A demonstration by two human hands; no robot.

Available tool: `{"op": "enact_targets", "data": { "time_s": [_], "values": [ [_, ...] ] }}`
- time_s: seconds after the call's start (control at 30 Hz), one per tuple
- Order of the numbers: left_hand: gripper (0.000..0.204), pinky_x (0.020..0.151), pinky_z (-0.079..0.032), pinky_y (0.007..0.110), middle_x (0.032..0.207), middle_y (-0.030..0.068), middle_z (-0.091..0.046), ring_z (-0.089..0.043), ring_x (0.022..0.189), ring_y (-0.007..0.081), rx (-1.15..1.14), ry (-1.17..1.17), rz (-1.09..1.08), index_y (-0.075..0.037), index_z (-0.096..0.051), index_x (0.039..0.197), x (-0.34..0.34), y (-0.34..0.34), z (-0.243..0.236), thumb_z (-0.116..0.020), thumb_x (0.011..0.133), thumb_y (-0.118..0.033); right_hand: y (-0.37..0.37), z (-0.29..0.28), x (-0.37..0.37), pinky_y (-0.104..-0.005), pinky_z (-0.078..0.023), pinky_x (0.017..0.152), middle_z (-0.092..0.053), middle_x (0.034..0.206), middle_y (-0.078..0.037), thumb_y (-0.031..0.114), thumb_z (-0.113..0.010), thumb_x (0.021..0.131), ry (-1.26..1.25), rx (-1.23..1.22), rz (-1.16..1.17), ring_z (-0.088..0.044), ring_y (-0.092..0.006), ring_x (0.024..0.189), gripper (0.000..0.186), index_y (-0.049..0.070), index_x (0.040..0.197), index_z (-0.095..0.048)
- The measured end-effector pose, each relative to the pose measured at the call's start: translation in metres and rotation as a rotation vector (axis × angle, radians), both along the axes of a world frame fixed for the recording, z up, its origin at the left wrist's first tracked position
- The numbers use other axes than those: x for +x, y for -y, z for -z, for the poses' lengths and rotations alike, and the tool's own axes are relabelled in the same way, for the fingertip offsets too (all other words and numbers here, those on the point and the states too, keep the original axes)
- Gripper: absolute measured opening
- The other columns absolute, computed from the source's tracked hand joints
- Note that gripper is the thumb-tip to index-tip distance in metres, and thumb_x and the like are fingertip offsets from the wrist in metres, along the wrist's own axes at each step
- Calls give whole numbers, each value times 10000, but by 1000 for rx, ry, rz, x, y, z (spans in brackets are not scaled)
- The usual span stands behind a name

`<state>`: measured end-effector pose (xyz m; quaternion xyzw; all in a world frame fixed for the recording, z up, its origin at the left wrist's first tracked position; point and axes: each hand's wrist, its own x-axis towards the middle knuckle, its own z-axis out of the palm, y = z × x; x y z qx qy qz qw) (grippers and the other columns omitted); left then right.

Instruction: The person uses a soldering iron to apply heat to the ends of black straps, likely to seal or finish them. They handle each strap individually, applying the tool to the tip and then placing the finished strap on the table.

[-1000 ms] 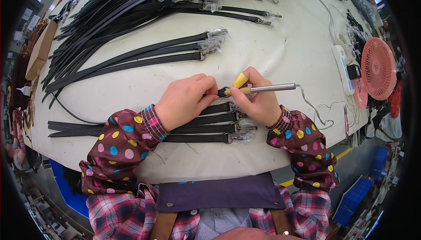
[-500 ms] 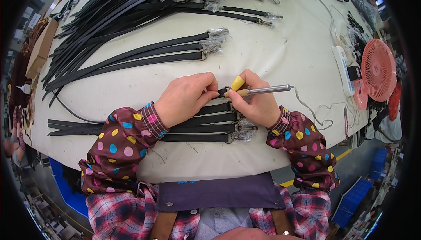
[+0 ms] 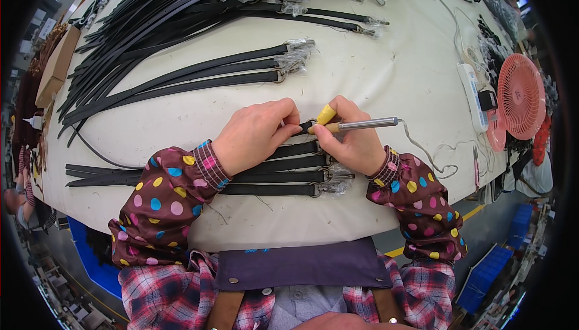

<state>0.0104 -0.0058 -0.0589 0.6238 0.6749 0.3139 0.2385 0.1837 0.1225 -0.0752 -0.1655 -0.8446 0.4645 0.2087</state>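
The right hand [image 3: 353,140] is closed around a pen-shaped heated tool [image 3: 356,125], gripping its wooden handle. The metal shaft of the tool extends away from the hand to the right, where a thin cord [image 3: 431,158] leaves it and loops across the table [image 3: 386,65]. The tool tip bears on the end of a black belt [image 3: 304,127]. A yellow piece [image 3: 326,114] stands just above the tip, against the right fingers.

The left hand [image 3: 253,134] is closed, its fingertips pinching the same belt end from the left side of the tip. The two hands touch at this point.

Directly below the tool tip, four black belts [image 3: 271,176] lie flat and parallel, buckle ends to the right, partly under both wrists. Above the tip, a group of three belts [image 3: 199,80] with plastic-wrapped buckles lies well apart. Farther above, a large pile of belts [image 3: 181,10] covers the far table edge. To the right of the tool, a white power strip [image 3: 470,95] and a pink desk fan [image 3: 522,95] stand near the table edge.
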Motion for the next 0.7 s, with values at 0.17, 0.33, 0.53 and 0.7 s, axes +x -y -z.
{"op": "enact_targets", "data": {
  "time_s": [0.17,0.33,0.53,0.7],
  "values": [
    [169,599,-485,327,774,99,-629,-626,661,253,-5,7,-18,-42,-556,945,0,-2,0,-680,857,-117,2,-1,0,-334,-465,624,-618,746,-95,118,-674,818,-27,-151,27,-581,-211,693,190,30,871,-514],
    [172,581,-472,303,762,67,-623,-591,612,186,-18,38,15,-46,-581,959,1,-10,-2,-691,850,-122,1,-5,2,-274,-462,598,-605,740,-78,93,-660,841,-105,-220,46,-579,-122,654,189,11,886,-496],
    [132,528,-457,257,743,40,-597,-568,607,81,-110,158,-22,-44,-575,941,-3,-12,-3,-662,890,-131,0,-2,2,-277,-459,594,-598,733,-72,85,-661,842,-115,-230,47,-558,-117,629,187,10,891,-496],
    [156,559,-512,273,792,68,-649,-644,669,131,-268,439,-119,-19,-534,948,-5,-11,-6,-615,926,-150,2,-6,0,-247,-444,603,-586,748,-44,89,-649,874,-65,-201,15,-555,-81,677,186,10,910,-485]
  ]
}}
